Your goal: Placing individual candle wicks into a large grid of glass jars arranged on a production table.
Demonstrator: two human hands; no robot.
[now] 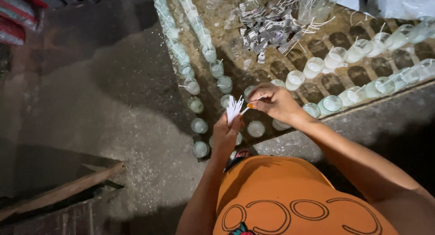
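My left hand (225,136) is closed around a bundle of thin white wicks (234,109) that fan upward from the fist. Just to its right, my right hand (273,102) pinches a single white wick between thumb and fingers, its tip close to the bundle. Both hands hover over small glass cups filled with pale wax (256,128), which stand in rows on the floor. Some cups have a wick standing in them, such as one further up the row (217,68).
Rows of wax-filled glasses run up the left (181,51) and off to the right (362,49). A heap of metal wick clips (267,29) and loose wicks lies at the top. A wooden plank (63,189) is at lower left. My orange shirt (290,199) fills the bottom.
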